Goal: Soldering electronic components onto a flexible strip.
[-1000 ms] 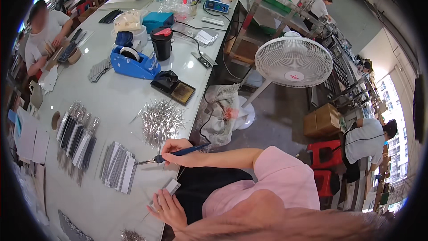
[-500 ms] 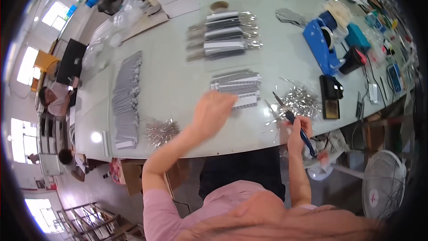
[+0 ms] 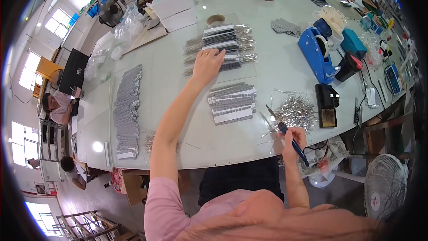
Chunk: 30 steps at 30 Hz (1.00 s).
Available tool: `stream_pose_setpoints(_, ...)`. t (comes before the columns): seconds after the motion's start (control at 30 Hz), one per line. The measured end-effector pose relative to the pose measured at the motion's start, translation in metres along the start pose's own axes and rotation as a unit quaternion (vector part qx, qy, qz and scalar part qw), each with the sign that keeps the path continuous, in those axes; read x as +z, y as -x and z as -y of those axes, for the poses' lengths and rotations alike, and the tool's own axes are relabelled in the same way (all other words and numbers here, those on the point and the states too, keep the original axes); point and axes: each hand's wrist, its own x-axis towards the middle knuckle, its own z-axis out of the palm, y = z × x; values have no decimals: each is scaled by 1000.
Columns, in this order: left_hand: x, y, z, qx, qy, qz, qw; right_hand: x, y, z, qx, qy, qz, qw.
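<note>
My left hand (image 3: 207, 66) is over the near part of a far pile of dark and white strips (image 3: 220, 34), which have thin silvery wires sticking out at both ends. Its fingers are bent down and closed at the pile; what they grip is hidden beneath them. Pen-like, a dark blue soldering iron (image 3: 298, 148) sits in my right hand (image 3: 294, 142), its metal tip pointing up and left beside a heap of loose silvery wires (image 3: 296, 112). Between the hands lies a stack of grey segmented strips (image 3: 232, 102), a white-faced one nearest me.
Left on the table lies a long row of grey strips (image 3: 128, 111), near a smaller wire heap (image 3: 150, 142) partly behind my left forearm. A blue tape dispenser (image 3: 314, 53), a black soldering stand (image 3: 327, 105) and a dark cup (image 3: 349, 66) stand right. A fan (image 3: 385, 186) is off the table edge.
My left hand has moved away from me, from the grey strip stack to the far wired pile. My right hand still holds the soldering iron by the wire heap. The view has shifted slightly.
</note>
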Motion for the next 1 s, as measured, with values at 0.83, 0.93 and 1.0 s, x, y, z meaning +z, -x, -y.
stream_pose_setpoints(0.83, -32, 30, 0, -269, 36, 81, 959, 3, 4, -3, -1, -9, 16, 1000)
stream_pose_setpoints(0.93, -52, 43, -31, -197, 101, 69, 973, 4, 0, 0, -5, 1, 24, 1000)
stream_pose_setpoints(1.0, -71, 63, -66, -76, 127, 68, 987, 5, -1, 3, -14, 6, 30, 999)
